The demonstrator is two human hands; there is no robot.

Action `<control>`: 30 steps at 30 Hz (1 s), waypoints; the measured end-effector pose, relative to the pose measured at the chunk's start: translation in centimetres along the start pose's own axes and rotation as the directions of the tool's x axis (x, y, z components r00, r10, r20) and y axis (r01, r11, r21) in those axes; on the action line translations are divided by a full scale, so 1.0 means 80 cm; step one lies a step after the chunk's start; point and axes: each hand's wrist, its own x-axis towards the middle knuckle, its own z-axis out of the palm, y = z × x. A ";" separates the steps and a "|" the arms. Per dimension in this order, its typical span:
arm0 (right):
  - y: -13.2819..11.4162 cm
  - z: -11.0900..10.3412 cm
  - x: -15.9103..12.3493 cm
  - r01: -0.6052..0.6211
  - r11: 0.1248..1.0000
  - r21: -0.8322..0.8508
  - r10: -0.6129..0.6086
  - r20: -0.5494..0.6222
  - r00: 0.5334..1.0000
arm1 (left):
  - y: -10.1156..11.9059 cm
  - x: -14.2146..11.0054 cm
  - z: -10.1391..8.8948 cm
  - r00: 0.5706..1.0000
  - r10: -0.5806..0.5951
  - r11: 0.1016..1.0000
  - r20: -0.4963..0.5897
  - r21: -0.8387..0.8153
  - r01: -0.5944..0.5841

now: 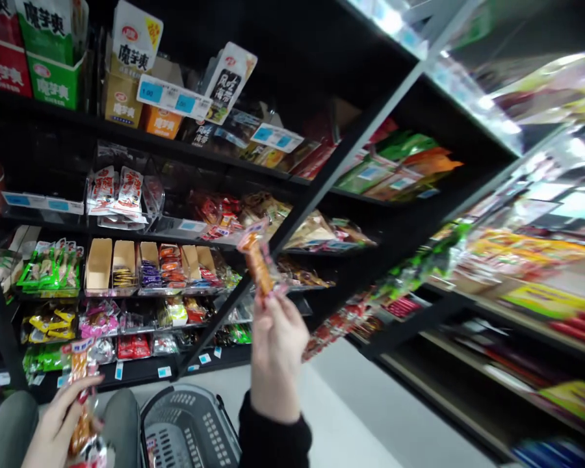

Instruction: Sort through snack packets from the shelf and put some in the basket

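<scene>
My right hand (279,341) is raised in front of the shelves and pinches the lower end of a clear snack packet (257,263) with an orange-brown stick-like food inside. The packet stands nearly upright, tilted a little to the left. Low at the left, my left hand (53,419) is closed on similar snack packets (81,364); one sticks up above the fingers, and more wrapper shows below them. How many it holds I cannot tell. Between the two hands, on the floor, sits a grey shopping basket (217,432) with a small packet at its left side.
Black shelves (39,214) hold boxes and bins of small snacks, with blue and white price tags (173,97) along their edges. My knees (121,422) are beside the basket. Pale floor (341,416) runs to the right, toward another shelf (448,364) blurred by motion.
</scene>
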 end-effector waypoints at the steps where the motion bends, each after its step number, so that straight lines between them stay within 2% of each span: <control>1: 0.006 -0.013 -0.039 -0.121 0.993 0.016 0.121 0.008 0.993 | 0.011 -0.003 0.006 0.998 0.061 0.994 0.032 0.085 -0.064; 2: 0.013 -0.023 -0.078 -0.221 0.975 0.010 0.221 0.006 0.975 | 0.024 -0.008 0.013 0.986 0.163 0.976 0.025 0.143 -0.165; 4: 0.025 -0.038 -0.153 -0.368 0.929 -0.036 0.370 0.047 0.928 | 0.047 -0.018 0.028 0.955 0.291 0.939 0.063 0.174 -0.297; 6: 0.031 -0.045 -0.216 -0.443 0.891 -0.103 0.453 0.114 0.884 | 0.064 -0.026 0.043 0.917 0.383 0.912 0.112 0.115 -0.395; 8: 0.030 -0.050 -0.262 -0.490 0.857 -0.159 0.512 0.169 0.842 | 0.072 -0.032 0.051 0.896 0.442 0.889 0.048 0.109 -0.445; 11: 0.013 -0.058 -0.300 -0.511 0.818 -0.262 0.572 0.284 0.770 | 0.071 -0.038 0.050 0.900 0.436 0.892 0.004 0.131 -0.433; 13: -0.005 -0.067 -0.307 -0.450 0.800 -0.396 0.596 0.447 0.666 | 0.067 -0.042 0.041 0.907 0.420 0.903 -0.016 0.105 -0.416; 15: -0.022 -0.075 -0.305 -0.300 0.809 -0.507 0.582 0.612 0.536 | 0.064 -0.046 0.029 0.911 0.409 0.910 -0.051 0.096 -0.403; 16: -0.029 -0.079 -0.304 -0.217 0.821 -0.528 0.558 0.662 0.500 | 0.063 -0.047 0.023 0.913 0.404 0.912 -0.060 0.106 -0.396; 17: -0.034 -0.081 -0.303 -0.146 0.831 -0.536 0.530 0.686 0.498 | 0.062 -0.048 0.017 0.916 0.397 0.914 -0.065 0.119 -0.388; 18: -0.036 -0.081 -0.302 -0.094 0.835 -0.543 0.505 0.686 0.524 | 0.062 -0.049 0.012 0.920 0.388 0.916 -0.061 0.133 -0.378; 21: -0.032 -0.075 -0.302 0.005 0.815 -0.580 0.431 0.611 0.664 | 0.059 -0.049 0.002 0.933 0.360 0.919 -0.007 0.174 -0.353; 22: -0.027 -0.070 -0.301 0.041 0.801 -0.597 0.403 0.590 0.700 | 0.058 -0.049 0.001 0.937 0.350 0.920 0.012 0.184 -0.346; 23: -0.023 -0.065 -0.299 0.077 0.786 -0.614 0.385 0.583 0.715 | 0.056 -0.048 0.000 0.939 0.342 0.920 0.025 0.192 -0.340; 24: -0.019 -0.060 -0.296 0.104 0.769 -0.631 0.390 0.591 0.706 | 0.054 -0.048 0.001 0.942 0.334 0.922 0.031 0.198 -0.333; 26: -0.012 -0.052 -0.291 0.109 0.739 -0.665 0.470 0.624 0.624 | 0.049 -0.047 0.003 0.949 0.314 0.928 0.022 0.205 -0.312; 28: -0.008 -0.048 -0.288 0.041 0.717 -0.696 0.575 0.624 0.529 | 0.046 -0.045 0.005 0.957 0.288 0.937 0.020 0.202 -0.286; 30: -0.005 -0.047 -0.290 -0.079 0.709 -0.701 0.638 0.588 0.497 | 0.044 -0.042 0.006 0.962 0.272 0.943 0.028 0.194 -0.272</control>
